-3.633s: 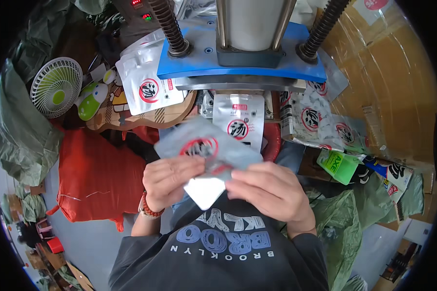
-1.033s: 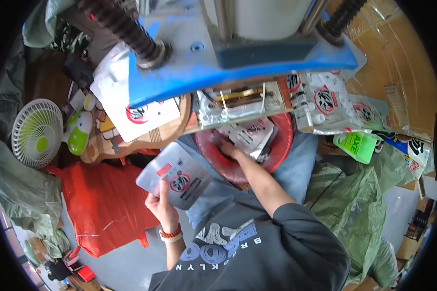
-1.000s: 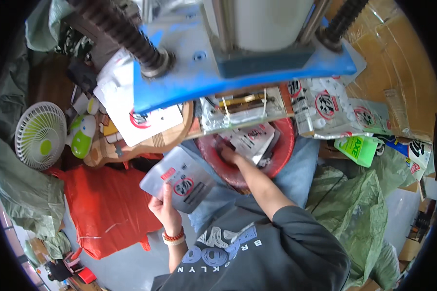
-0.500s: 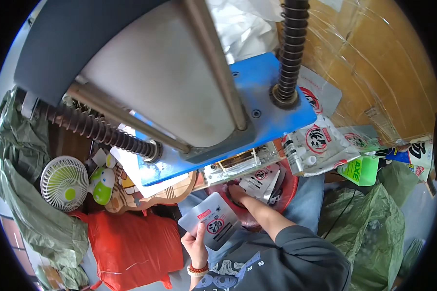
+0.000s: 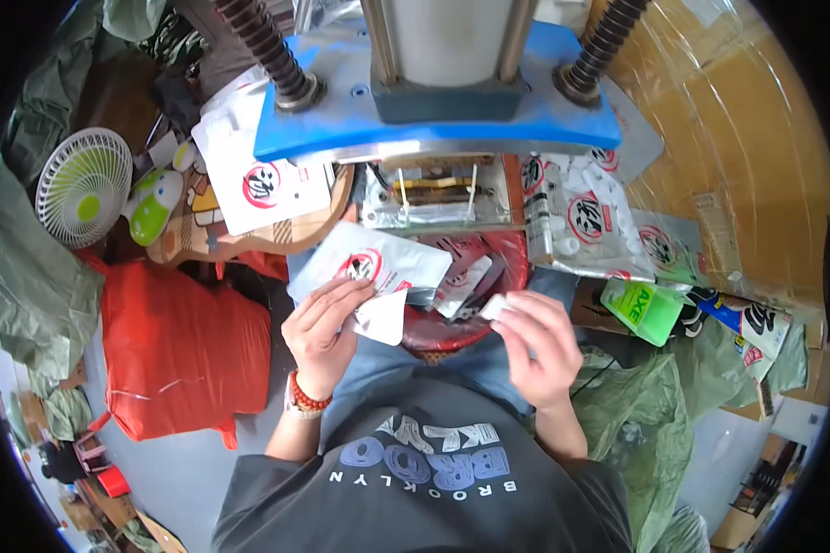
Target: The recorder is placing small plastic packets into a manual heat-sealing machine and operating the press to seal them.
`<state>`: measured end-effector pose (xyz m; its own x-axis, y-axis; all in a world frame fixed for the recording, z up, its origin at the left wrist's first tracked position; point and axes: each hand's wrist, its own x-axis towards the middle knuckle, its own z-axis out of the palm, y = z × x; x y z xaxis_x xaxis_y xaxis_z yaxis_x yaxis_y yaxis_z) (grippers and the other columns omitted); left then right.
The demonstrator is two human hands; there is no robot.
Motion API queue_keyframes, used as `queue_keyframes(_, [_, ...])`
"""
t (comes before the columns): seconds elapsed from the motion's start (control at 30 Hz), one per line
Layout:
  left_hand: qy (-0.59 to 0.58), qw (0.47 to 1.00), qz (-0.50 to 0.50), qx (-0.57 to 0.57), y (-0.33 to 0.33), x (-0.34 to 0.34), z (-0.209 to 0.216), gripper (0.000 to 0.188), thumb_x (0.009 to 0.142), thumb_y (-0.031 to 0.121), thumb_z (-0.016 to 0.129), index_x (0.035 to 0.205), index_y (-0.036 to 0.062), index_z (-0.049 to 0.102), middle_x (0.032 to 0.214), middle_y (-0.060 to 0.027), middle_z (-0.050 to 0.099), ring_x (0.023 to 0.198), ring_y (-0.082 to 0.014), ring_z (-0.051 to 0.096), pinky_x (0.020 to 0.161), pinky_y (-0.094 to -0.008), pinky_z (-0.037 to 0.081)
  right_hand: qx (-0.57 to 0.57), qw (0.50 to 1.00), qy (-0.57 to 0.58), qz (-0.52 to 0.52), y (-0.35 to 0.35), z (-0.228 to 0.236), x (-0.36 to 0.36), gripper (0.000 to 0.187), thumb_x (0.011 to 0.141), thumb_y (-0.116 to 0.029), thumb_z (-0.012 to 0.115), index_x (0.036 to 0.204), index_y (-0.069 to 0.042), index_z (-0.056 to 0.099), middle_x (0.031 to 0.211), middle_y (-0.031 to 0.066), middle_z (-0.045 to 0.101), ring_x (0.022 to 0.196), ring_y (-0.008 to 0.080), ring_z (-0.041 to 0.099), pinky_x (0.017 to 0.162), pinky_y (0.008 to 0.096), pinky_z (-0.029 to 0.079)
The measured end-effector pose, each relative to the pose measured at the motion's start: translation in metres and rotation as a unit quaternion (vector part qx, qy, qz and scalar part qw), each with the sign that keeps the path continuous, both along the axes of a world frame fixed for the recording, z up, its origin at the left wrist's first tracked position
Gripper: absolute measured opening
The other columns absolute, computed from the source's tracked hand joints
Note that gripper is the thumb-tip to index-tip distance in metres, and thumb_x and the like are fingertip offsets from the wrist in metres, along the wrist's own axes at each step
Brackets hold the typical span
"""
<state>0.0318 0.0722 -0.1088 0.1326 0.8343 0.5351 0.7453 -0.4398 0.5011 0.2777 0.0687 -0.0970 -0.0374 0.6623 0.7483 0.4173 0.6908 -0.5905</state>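
Note:
My left hand [image 5: 321, 336] is closed on a flat silver pouch [image 5: 397, 261] with a red and black printed emblem, fingers across its lower edge. A pale flap [image 5: 383, 320] sticks out below these fingers; I cannot tell whether it belongs to the same pouch. To the right, my right hand [image 5: 541, 350] pinches a small white piece [image 5: 494, 307] between thumb and fingers, apart from the pouch. Beneath and between both hands stands a red basket [image 5: 524, 276] with several printed pouches [image 5: 461, 286] in it.
A press with a blue plate [image 5: 341, 127] and spring-wrapped posts stands ahead. Several pouches [image 5: 267, 189] lie at left, near a fan [image 5: 85, 184] and red bag [image 5: 189, 346]. At right are a pouch heap with white spouts [image 5: 581, 212] and a green container [image 5: 650, 309].
My right hand has come up out of the basket with the small white piece. My left hand has moved forward with the pouch and tilted it. The view has shifted, showing more of the basket.

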Motion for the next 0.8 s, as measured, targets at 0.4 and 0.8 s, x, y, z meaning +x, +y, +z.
queue_keyframes(0.4, [-0.132, 0.947, -0.173, -0.235, 0.0, 0.024, 0.0, 0.018, 0.085, 0.013, 0.072, 0.097, -0.0009, 0.072, 0.084, -0.0098, 0.073, 0.069, -0.0194, 0.07, 0.061, -0.0241, 0.051, -0.168, 0.973, -0.103, 0.117, 0.007, 0.035, 0.004, 0.051, 0.074, -0.007, 0.078, 0.121, -0.001, 0.06, 0.117, 0.0141, 0.063, 0.112, 0.0326, 0.057, 0.095, 0.0394, 0.047])
queue_keyframes(0.8, [-0.53, 0.729, -0.061, -0.43, 0.094, 0.044, -0.022, 0.023, 0.09, 0.02, 0.068, 0.096, -0.0019, 0.07, 0.084, -0.0055, 0.071, 0.074, -0.0078, 0.064, 0.065, -0.0229, 0.05, -0.265, 0.905, -0.269, -0.196, 0.036, -0.031, 0.074, 0.03, 0.099, -0.022, 0.052, 0.12, -0.001, 0.058, 0.107, 0.021, 0.063, 0.095, 0.0391, 0.059, 0.086, 0.0428, 0.045])
